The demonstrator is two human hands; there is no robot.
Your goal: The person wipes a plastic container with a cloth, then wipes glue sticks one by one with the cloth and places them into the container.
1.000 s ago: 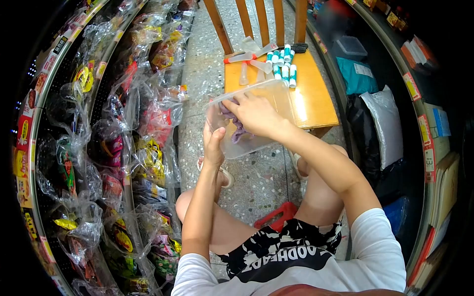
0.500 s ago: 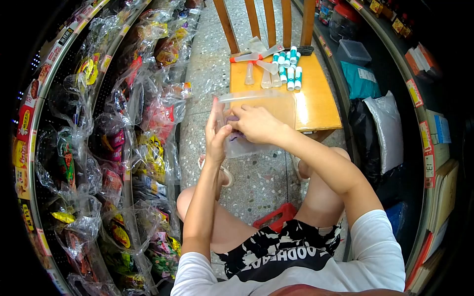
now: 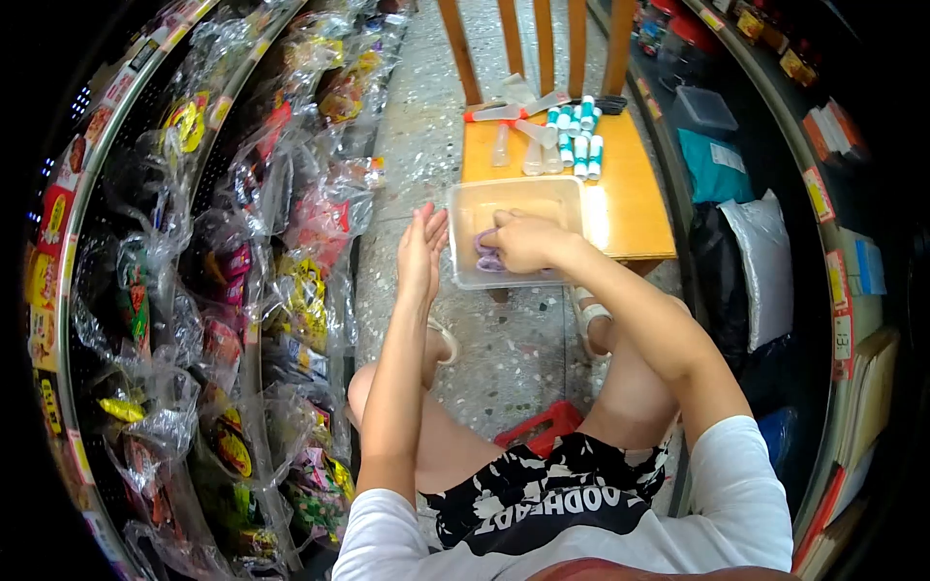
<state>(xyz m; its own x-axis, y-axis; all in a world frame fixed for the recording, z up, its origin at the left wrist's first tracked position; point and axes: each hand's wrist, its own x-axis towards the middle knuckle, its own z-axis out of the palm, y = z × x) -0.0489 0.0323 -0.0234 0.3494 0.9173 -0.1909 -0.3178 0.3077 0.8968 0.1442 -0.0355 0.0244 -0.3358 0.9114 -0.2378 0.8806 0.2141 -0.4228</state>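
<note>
A clear plastic container (image 3: 460, 208) sits at the front of the wooden chair seat (image 3: 620, 155), its near end jutting past the edge. My right hand (image 3: 528, 242) reaches inside it, fingers bent over a crumpled purple cloth (image 3: 489, 257) near the left wall. Part of the cloth is hidden beneath that hand. Just left of the container, my left hand (image 3: 422, 254) is raised with its fingers stretched out, apart from the wall and holding nothing.
White-and-teal glue sticks (image 3: 581, 145) and translucent bottles with red caps (image 3: 500, 145) lie behind the container. Shelves of bagged snacks (image 3: 305, 290) line the left side. Packages (image 3: 760, 261) fill the right shelf. A red plastic stool (image 3: 542, 421) shows beneath me.
My left hand has let go of the container's left side and moved slightly away. The container, tilted before, now rests flatter on the chair. My right hand stays inside with the cloth.
</note>
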